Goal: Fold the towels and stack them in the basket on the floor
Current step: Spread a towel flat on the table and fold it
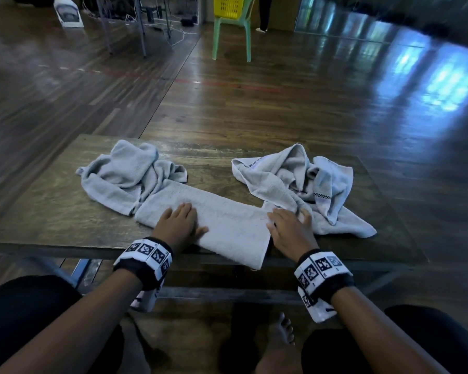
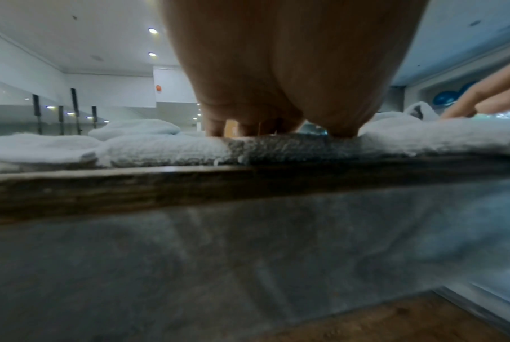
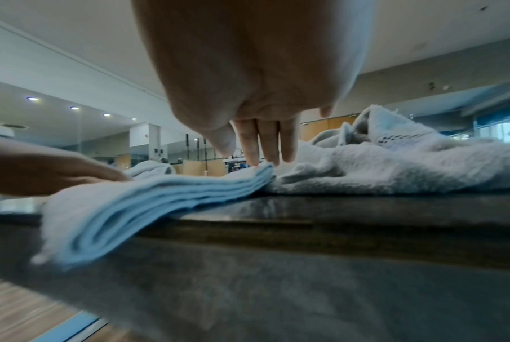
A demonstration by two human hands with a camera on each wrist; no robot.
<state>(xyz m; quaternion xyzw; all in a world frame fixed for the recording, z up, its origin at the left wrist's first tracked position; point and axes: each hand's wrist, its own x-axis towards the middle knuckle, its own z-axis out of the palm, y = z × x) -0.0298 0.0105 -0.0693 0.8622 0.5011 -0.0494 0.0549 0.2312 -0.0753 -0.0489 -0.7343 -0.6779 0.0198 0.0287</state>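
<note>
A pale grey towel (image 1: 229, 225), folded into a long strip, lies across the front of the low wooden table (image 1: 52, 211), its near corner hanging over the edge. My left hand (image 1: 180, 221) rests flat on the strip's left part, fingers straight. My right hand (image 1: 288, 228) lies flat at the strip's right end, fingertips (image 3: 261, 159) touching the stacked layers (image 3: 148, 201). One crumpled towel (image 1: 125, 171) sits at the back left, another crumpled towel (image 1: 303, 182) with a checked border at the right. No basket on the floor is in view.
Dark wood floor surrounds the table. A green plastic chair (image 1: 231, 36) holding a yellow basket (image 1: 229, 5) stands far behind. Metal table legs (image 1: 142, 28) and cables are at the back left. My knees and a bare foot (image 1: 281, 336) are under the near edge.
</note>
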